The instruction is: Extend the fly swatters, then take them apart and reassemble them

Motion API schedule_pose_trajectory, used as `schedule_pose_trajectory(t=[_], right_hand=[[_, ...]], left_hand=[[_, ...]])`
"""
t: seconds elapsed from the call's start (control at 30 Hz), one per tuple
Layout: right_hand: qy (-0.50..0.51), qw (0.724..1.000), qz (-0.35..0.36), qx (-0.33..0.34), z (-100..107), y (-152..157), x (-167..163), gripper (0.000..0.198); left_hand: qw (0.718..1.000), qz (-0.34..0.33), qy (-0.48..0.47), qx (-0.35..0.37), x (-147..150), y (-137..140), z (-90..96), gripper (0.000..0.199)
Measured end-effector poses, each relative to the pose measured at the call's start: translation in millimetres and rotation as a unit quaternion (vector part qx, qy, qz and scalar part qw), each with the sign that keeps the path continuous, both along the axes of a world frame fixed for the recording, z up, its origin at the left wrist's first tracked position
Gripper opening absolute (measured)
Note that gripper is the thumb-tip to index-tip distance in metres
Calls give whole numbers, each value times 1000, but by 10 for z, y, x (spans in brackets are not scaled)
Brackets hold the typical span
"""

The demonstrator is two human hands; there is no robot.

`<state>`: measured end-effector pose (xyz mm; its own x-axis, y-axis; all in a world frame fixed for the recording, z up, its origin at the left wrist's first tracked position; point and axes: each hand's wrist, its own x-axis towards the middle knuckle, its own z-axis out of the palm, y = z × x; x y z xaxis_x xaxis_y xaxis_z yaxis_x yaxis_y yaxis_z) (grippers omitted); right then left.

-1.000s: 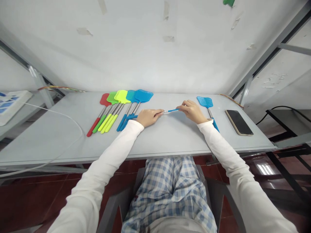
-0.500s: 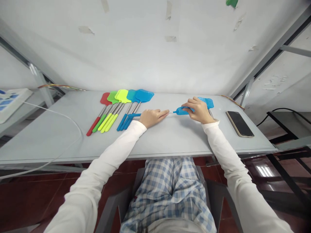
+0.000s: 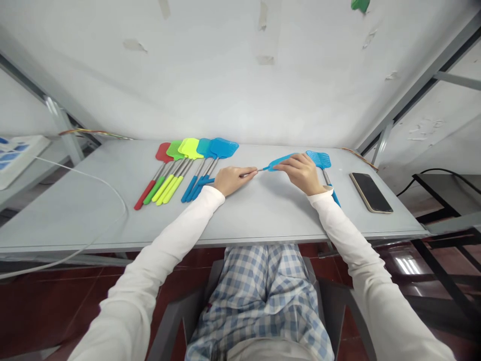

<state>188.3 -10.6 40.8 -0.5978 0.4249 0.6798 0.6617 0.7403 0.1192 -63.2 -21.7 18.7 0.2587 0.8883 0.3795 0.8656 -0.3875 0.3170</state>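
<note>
White long sleeves (image 3: 161, 255), plain and softly creased along the forearms, end in cuffs (image 3: 215, 194) at the bare left hand (image 3: 230, 180) and right hand (image 3: 305, 174). Trousers (image 3: 259, 296) — loose, blue-and-white checked — meet a pale top (image 3: 278, 349) at the waist.

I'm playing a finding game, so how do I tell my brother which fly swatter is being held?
At the gray table, look between the fly swatters on the left and the smartphone on the right. There a blue fly swatter is held, left hand on its metal shaft, right hand on its head. Other blue swatters lie on the table; only this one is in hands.
</note>
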Motion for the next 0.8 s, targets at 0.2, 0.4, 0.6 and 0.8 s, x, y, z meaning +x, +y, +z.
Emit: schedule_pose_trajectory(t=[0.2,0.4,0.6,0.8], right_hand=[[67,994,27,-80,81,-37,-4,24],[172,956,27,-237,317,-222,63,31],[275,899,42,-339,370,-193,131,67],[332,834,75,-434,348,-194,99,72]], left_hand=[[995,4,70,65,-50,1,12,42],[992,-46,92,76,-49,-48,49,49],[991,-51,85,85,5,-63,52,50],[992,-44,82,85,-39,-62,63,51]])
